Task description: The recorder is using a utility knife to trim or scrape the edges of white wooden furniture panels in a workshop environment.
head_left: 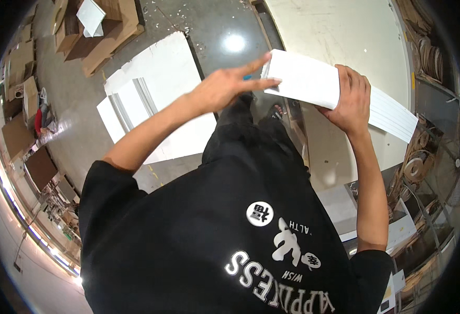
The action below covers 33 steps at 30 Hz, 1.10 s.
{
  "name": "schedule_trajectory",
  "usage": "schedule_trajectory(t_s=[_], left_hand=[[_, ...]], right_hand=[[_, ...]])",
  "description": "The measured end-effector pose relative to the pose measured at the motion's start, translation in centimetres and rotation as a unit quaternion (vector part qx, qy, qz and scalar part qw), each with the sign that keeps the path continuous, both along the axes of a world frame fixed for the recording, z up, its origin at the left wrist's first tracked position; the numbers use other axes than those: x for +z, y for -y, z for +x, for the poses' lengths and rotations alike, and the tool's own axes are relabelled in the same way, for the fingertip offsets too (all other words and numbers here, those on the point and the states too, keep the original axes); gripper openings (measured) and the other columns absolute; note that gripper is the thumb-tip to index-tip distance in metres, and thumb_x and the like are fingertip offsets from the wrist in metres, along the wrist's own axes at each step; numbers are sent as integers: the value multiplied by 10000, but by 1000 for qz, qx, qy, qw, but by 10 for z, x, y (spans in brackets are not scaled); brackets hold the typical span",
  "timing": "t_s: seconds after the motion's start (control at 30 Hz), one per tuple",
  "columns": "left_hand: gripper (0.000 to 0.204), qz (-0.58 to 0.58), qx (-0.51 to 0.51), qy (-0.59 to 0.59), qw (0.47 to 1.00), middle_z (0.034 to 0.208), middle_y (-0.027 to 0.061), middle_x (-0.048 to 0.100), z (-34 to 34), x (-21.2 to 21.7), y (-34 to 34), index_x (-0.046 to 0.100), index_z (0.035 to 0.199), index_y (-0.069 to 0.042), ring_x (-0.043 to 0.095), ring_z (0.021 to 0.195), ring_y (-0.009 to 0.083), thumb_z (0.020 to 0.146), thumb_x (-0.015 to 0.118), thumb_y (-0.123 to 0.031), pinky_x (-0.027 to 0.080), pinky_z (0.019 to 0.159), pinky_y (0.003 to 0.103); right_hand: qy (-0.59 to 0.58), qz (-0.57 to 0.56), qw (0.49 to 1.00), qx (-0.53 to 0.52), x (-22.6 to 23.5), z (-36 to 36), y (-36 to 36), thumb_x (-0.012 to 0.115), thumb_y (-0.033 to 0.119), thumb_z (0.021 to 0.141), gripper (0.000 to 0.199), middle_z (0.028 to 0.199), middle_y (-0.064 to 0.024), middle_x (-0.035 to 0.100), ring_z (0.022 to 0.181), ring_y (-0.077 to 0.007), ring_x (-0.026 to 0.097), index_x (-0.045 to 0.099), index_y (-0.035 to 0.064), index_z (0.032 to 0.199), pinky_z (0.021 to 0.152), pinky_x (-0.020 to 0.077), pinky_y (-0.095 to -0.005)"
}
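Note:
My right hand (353, 99) is wrapped over a stack of long white boards, its fingers across the upper edge of the top board (306, 78). Past that hand, the layered edges of more white boards (392, 115) show toward the right. At the stack's left end is my left hand (222, 89), with its fingers stretched out and spread. One fingertip is by the top corner and another lies at the lower corner. A small blue thing (247, 77) shows between these fingers; its kind is unclear.
A pale worktable (340, 26) lies under the boards. On the left, a large white sheet (183, 112) carries stacked white strips (133, 99). Brown cardboard pieces (120, 39) stand beyond it. A person in red (39, 120) is far left. Rolls of brown banding (416, 165) line the right.

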<state>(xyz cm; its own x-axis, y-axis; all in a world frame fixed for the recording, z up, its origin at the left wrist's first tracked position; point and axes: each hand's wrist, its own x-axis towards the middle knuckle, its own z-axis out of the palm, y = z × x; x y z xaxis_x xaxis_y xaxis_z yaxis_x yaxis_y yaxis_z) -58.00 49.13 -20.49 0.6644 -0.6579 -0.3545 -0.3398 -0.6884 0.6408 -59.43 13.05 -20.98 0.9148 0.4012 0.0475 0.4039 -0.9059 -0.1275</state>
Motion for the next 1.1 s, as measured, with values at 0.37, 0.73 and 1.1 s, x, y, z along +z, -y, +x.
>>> schedule_trajectory(t_s=[0.37, 0.73, 1.1], left_hand=[[814, -275, 139, 55, 950, 1797, 153, 243, 31, -46, 29, 634, 1527, -310, 618, 1406, 389, 890, 555, 190, 605, 1065, 431], [701, -178, -114, 108, 971, 1794, 149, 250, -61, -60, -33, 561, 1562, -403, 626, 1390, 398, 986, 581, -5, 526, 1186, 468], [632, -182, 252, -39, 950, 1272, 207, 753, 129, -158, 94, 503, 1626, -254, 744, 1066, 390, 1018, 531, -83, 580, 943, 493]], right_hand=[[-23, 12, 1000, -14, 6, -1, -4, 879, 252, 605, 955, 1362, -159, 591, 1306, -365, 542, 508, 81, 1468, 1171, 372, -515], [-13, -1, 1000, 7, 4, 0, -5, 916, 525, 684, 1010, 1387, -190, 573, 1286, -397, 532, 525, 42, 1480, 1143, 397, -530], [-24, -18, 999, -10, 6, -2, 5, 875, 596, 681, 1015, 1347, -219, 582, 1253, -415, 553, 532, 5, 1432, 1114, 395, -569]])
